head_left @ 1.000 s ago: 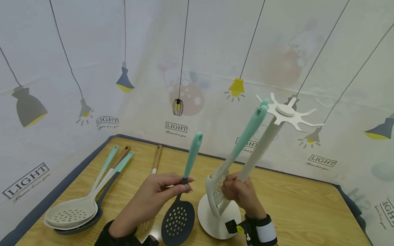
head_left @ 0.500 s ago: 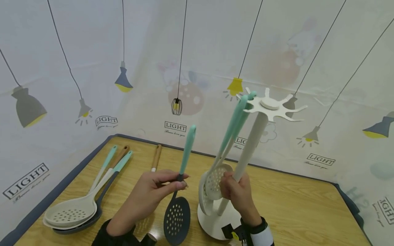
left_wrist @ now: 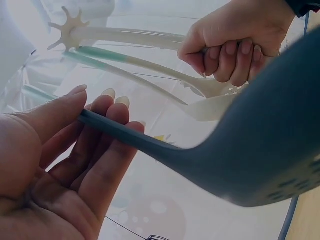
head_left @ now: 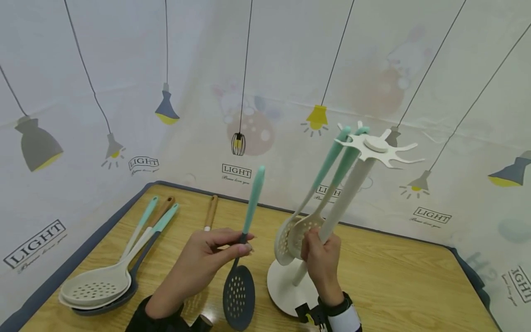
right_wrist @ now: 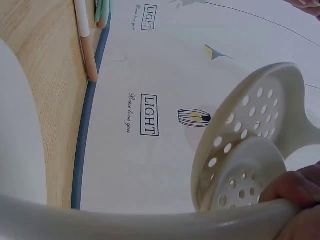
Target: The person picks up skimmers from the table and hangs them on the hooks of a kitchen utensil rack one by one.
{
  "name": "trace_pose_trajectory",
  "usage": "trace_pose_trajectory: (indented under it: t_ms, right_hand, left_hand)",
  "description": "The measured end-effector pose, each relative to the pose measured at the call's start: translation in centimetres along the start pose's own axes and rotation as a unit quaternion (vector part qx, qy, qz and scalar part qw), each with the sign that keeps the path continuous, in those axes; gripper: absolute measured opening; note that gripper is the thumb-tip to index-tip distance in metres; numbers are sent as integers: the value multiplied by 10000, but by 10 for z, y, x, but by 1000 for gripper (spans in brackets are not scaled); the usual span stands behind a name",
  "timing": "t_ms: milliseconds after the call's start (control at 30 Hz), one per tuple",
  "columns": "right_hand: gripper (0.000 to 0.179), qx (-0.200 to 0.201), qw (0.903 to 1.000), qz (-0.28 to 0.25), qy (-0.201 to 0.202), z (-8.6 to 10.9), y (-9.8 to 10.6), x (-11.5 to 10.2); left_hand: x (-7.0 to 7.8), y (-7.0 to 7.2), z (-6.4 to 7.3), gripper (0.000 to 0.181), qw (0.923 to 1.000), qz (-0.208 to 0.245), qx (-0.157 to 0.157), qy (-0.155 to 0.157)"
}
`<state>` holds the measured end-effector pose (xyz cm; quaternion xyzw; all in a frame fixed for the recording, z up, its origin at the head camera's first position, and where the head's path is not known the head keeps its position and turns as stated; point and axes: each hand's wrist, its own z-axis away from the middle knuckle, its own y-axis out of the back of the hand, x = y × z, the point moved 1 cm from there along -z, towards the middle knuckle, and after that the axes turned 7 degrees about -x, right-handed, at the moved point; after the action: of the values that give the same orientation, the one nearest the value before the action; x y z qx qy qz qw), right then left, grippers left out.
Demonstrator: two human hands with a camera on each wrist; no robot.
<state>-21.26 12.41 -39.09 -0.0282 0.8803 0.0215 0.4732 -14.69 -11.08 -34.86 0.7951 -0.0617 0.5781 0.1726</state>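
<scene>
My left hand (head_left: 207,263) pinches a dark grey slotted skimmer (head_left: 238,297) by its neck, just below the mint handle (head_left: 254,198). The skimmer stands nearly upright, perforated head down. My right hand (head_left: 321,258) grips the white pole (head_left: 348,203) of a utensil stand, which leans to the right. On top of the pole is a hook ring (head_left: 375,145) with several prongs. Two cream skimmers with mint handles hang from its left side, and their perforated heads (right_wrist: 250,120) overlap beside my right hand. The stand's round base (head_left: 286,288) is below.
At the left of the wooden table (head_left: 398,272) lies a pile of skimmers (head_left: 95,288), cream ones above a dark grey one, with mint and brown handles. Another utensil's brown handle (head_left: 211,212) points to the back edge, partly behind my left hand. A patterned cloth (head_left: 274,69) hangs behind.
The stand tilted left, then swung back somewhat to the right in my right hand, and the hanging skimmers swayed apart. My left hand and its skimmer shifted slightly left.
</scene>
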Motion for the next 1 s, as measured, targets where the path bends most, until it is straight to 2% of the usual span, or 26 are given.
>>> trace_pose_trajectory:
  t_ms: [200, 333, 567, 1000]
  right_hand:
    - [29, 534, 9981, 214, -225, 1, -4, 0]
    - [29, 720, 9961, 332, -389, 1, -6, 2]
    - [32, 768, 9937, 644, -510, 3, -8, 6]
    - [33, 757, 9932, 686, -556, 6, -11, 14]
  left_hand:
    - [0, -1, -1, 36, 10000, 51, 66, 0]
    - [-1, -2, -1, 35, 9999, 47, 93, -24]
    - [-2, -3, -2, 36, 9999, 135, 79, -73]
    - [0, -2, -1, 35, 9998, 63, 202, -7]
